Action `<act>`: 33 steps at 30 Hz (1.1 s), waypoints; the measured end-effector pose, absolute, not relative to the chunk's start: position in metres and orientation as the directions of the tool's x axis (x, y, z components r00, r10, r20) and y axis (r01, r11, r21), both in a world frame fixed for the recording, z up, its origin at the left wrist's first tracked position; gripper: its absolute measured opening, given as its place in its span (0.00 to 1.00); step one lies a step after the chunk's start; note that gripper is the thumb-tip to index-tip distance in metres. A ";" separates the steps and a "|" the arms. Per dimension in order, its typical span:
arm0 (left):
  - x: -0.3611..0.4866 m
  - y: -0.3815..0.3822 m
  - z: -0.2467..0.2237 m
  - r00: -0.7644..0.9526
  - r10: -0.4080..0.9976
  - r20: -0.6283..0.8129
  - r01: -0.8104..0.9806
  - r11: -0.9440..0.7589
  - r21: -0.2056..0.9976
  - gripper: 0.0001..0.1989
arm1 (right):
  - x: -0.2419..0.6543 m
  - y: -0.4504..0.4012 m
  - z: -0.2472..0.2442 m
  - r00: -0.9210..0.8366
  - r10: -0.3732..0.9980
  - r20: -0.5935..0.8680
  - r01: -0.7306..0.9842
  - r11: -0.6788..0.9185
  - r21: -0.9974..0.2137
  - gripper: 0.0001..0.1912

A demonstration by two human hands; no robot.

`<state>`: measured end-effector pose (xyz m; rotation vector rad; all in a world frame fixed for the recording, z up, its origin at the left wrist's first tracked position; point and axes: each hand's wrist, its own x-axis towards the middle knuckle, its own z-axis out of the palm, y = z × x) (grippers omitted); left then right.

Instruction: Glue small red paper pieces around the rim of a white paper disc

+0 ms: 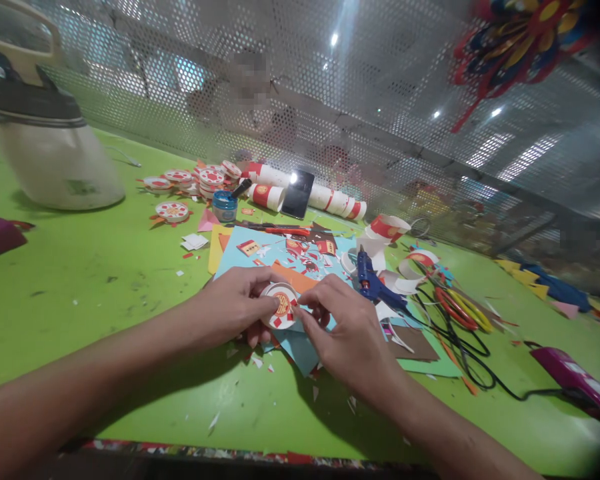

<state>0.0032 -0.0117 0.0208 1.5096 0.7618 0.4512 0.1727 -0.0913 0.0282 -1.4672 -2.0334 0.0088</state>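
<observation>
Between my hands is a round white paper cup base (281, 307) decorated with a gold-and-red emblem and small red pieces. My left hand (240, 303) is closed on it, thumb across its face. At its right edge, my right hand (337, 317) pinches with thumb and forefinger near a small red paper piece (294, 303); whether the fingertips grip that piece or press it on is hard to make out. Coloured paper sheets (250, 233) with red and white scraps lie beneath and beyond my hands. A blue glue gun (373, 280) rests just right of them.
Finished-looking red-and-white discs (213, 177) are heaped at the back, beside a blue-lidded jar (225, 207), paper cups (267, 197) and a phone (298, 193). Scissors (463, 310) and a black cable (480, 353) lie right. A large white kettle-like container (55, 153) stands left.
</observation>
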 end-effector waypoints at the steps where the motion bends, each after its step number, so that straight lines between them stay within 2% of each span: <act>1: 0.003 -0.012 0.021 0.699 0.696 -0.163 0.188 0.042 0.981 0.12 | 0.173 -0.092 0.029 -0.198 0.858 0.473 0.857 0.386 -0.342 0.03; 10: 0.004 -0.012 0.018 0.701 0.695 -0.162 0.195 0.032 0.980 0.12 | 0.168 -0.092 0.030 -0.263 0.869 0.418 0.884 0.391 -0.257 0.11; 19: 0.006 -0.014 0.020 0.663 0.713 -0.228 0.267 0.060 0.962 0.12 | 0.166 -0.092 0.033 -0.283 0.915 0.286 0.927 0.338 -0.162 0.10; 33: 0.006 -0.013 0.020 0.692 0.692 -0.205 0.229 0.059 0.972 0.11 | 0.169 -0.088 0.027 -0.318 0.900 0.299 0.932 0.355 -0.078 0.12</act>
